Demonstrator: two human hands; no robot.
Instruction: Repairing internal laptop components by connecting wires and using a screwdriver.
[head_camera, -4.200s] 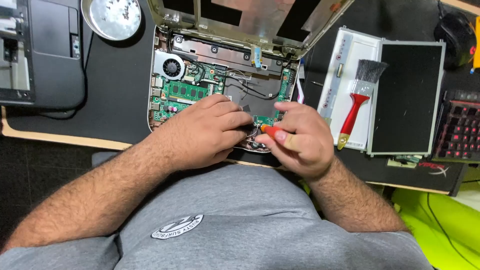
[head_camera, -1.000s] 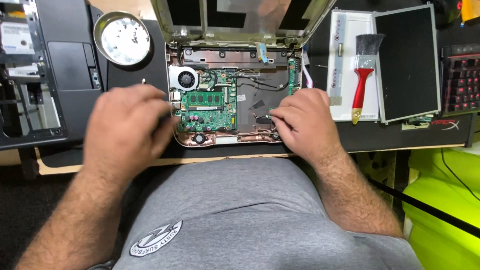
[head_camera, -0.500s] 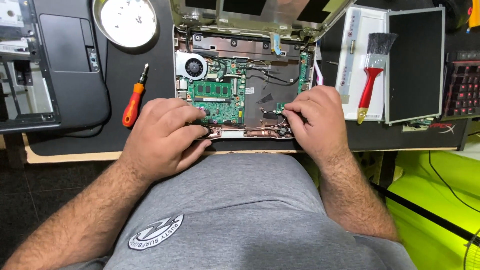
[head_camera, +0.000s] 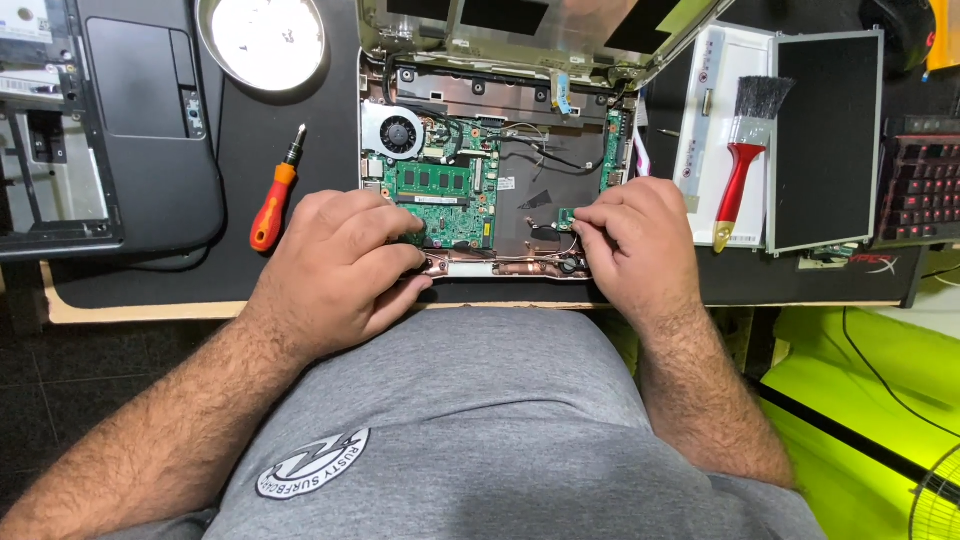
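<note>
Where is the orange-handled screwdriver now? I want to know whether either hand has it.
In the head view, the screwdriver lies on the black mat, left of the opened laptop, just beyond the left hand, untouched.

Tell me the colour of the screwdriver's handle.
The screwdriver has an orange-red handle with a black collar, best seen in the head view.

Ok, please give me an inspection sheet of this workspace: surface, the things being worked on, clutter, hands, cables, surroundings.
Surface: black desk mat on a table.
Job's things: opened laptop, green circuit board and round fan exposed.
Clutter: orange screwdriver lying left of the laptop; round metal dish; red-handled brush on a white panel; dark screen panel.
Hands: left hand rests on the laptop's front left edge; right hand pinches at a small part near the front right. Neither holds a tool.
Cables: thin black wires inside the laptop.
Surroundings: keyboard with red keys at right; bright green floor.
</note>
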